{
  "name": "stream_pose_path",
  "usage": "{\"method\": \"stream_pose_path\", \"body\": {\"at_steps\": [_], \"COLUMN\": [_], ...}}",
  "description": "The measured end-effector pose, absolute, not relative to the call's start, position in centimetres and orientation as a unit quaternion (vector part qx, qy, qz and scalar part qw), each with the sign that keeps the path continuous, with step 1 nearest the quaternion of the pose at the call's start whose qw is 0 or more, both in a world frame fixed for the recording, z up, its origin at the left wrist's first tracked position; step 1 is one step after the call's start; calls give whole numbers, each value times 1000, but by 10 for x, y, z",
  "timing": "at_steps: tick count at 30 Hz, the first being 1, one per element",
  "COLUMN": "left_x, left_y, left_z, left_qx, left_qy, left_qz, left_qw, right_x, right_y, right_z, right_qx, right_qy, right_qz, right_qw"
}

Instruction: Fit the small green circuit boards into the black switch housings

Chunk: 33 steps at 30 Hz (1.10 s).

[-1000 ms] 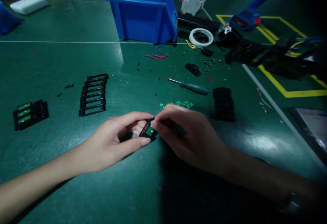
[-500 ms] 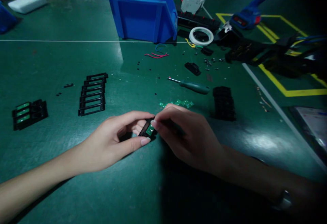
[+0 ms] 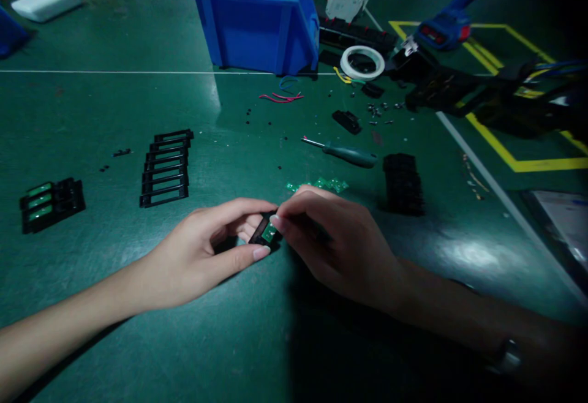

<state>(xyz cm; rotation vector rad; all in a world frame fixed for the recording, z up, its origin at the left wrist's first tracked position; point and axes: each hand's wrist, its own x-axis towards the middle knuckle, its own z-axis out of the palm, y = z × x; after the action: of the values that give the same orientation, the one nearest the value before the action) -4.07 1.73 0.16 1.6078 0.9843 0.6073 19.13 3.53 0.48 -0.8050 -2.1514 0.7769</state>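
Your left hand (image 3: pixel 197 259) sensibly pinches the edges of the likely light, stiff black housing (image 3: pixel 257 233) short of the screwdriver (image 3: pixel 350 155), right hand (image 3: pixel 346 244) touching, hold unclear.

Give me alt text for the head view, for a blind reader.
A left hand holds a small black housing with a green board; the right hand touches it. Beyond lie black frames, a screwdriver and a blue bin.

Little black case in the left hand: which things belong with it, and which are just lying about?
Seem to belong:
black case, held in left hand, right hand touching it
loose green boards
black cases with green boards, far left

Probably just lying about:
blue bin
red wires
tape roll
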Motion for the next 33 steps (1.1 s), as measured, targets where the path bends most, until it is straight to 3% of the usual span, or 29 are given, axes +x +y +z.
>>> {"method": "stream_pose_path", "body": {"at_steps": [33], "left_x": [-41], "left_y": [16], "left_z": [4], "left_qx": [685], "left_qy": [411], "left_qz": [248], "left_qw": [548], "right_x": [192], "right_y": [35], "right_z": [4], "right_qx": [-311], "right_qy": [-834], "right_qz": [302], "right_qw": [342]}}
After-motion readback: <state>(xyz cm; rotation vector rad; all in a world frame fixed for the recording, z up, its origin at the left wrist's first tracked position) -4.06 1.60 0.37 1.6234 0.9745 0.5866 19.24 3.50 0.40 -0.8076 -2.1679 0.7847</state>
